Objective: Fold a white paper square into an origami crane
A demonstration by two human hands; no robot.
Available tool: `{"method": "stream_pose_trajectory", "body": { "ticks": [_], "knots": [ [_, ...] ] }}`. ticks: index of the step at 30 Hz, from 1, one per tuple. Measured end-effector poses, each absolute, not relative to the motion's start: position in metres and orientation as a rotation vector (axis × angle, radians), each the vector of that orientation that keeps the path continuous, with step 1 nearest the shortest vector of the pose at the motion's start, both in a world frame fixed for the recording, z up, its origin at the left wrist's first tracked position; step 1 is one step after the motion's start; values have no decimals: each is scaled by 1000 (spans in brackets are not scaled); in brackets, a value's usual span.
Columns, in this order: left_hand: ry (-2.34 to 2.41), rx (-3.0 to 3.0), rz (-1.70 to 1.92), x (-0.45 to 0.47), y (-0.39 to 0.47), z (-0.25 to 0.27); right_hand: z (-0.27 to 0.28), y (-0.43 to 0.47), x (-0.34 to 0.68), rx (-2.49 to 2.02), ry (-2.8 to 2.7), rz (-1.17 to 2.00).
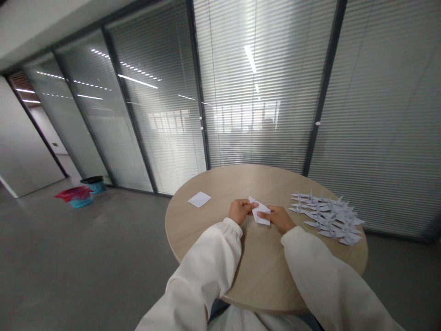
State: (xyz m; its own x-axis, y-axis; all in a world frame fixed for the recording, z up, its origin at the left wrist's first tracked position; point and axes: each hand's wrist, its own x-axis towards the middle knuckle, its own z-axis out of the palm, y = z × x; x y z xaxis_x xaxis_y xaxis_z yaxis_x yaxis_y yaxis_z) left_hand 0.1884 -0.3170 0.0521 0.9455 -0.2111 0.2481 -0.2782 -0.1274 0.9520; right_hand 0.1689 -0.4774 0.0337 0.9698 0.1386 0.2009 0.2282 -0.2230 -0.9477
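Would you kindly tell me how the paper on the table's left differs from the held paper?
The left paper lies untouched on the table; the held paper is in the left grip and right grip. The left paper has a diamond outline; the held paper looks folded, with an irregular outline. Both are white.

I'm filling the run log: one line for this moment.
left hand: holding folded paper | right hand: also holding it | paper cranes: table, right | white sheet: table, left

a round, wood-toned table (262,264) bears one white paper (199,199) at left and a crowded cluster of folded cranes (331,217) at right.
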Motion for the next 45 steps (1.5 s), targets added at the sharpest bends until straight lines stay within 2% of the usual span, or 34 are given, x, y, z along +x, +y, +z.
{"method": "stream_pose_trajectory", "body": {
  "ticks": [7, 13, 23, 45],
  "knots": [
    [-441, 1874, 162, 187, -314, 54, 33, -477, 169, -1788, -291, -16],
    [-446, 1787, 15, 186, -318, 53, 37, -477, 167, -1791, -238, -72],
    [-504, 2003, 260, 186, -313, 54, 32, -474, 171, -1679, -264, 14],
    [-480, 1947, 183, 189, -314, 52, 37, -473, 168, -1635, -227, -49]
  ]
}}
